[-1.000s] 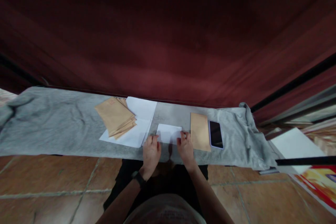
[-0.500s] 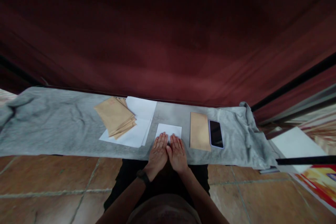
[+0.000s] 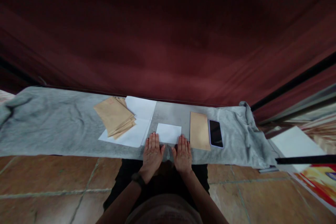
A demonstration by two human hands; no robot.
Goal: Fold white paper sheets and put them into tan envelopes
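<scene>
A small folded white paper point(image 3: 168, 133) lies on the grey cloth point(image 3: 52, 129) in front of me. My left hand point(image 3: 151, 153) rests flat with its fingers stretched out, its fingertips at the paper's near left corner. My right hand point(image 3: 183, 153) lies flat the same way at the near right corner. Neither hand holds anything. A single brown envelope point(image 3: 200, 130) lies just right of the paper.
A fanned stack of brown envelopes point(image 3: 114, 116) sits on white sheets point(image 3: 139, 119) to the left. A dark phone point(image 3: 216, 133) lies right of the single envelope. A dark red curtain hangs behind. Tiled floor lies below, with a white board point(image 3: 295, 143) at the right.
My hands came together over the paper's near edge, pressing flat, and have now slid apart to its two near corners.
</scene>
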